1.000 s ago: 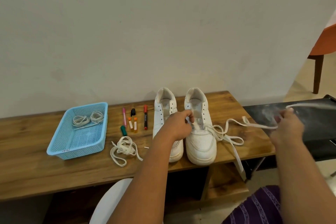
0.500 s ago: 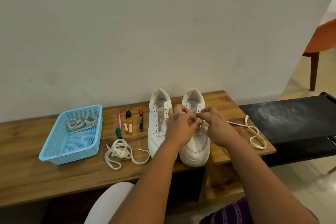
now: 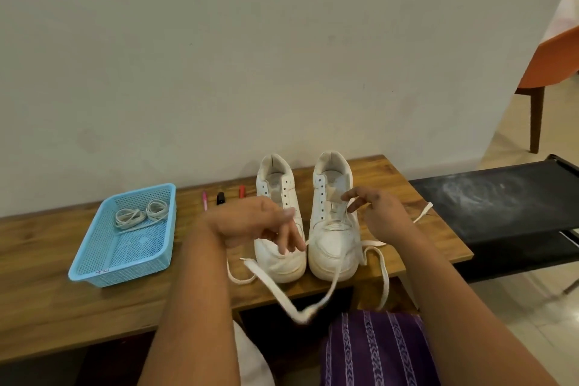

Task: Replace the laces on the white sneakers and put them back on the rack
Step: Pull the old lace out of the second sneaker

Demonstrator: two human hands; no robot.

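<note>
Beside the bare left sneaker [image 3: 279,222], the right sneaker [image 3: 334,229] has one lace [image 3: 332,288] started; both hands [image 3: 250,226] [image 3: 380,213] pinch it.

Soft even light, hands motion-blurred, wide-angle bowing

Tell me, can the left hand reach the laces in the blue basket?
Probably yes: the left hand hovers over the wooden bench, and the coiled white laces lie uncovered in the open blue plastic basket, nothing between.
</note>
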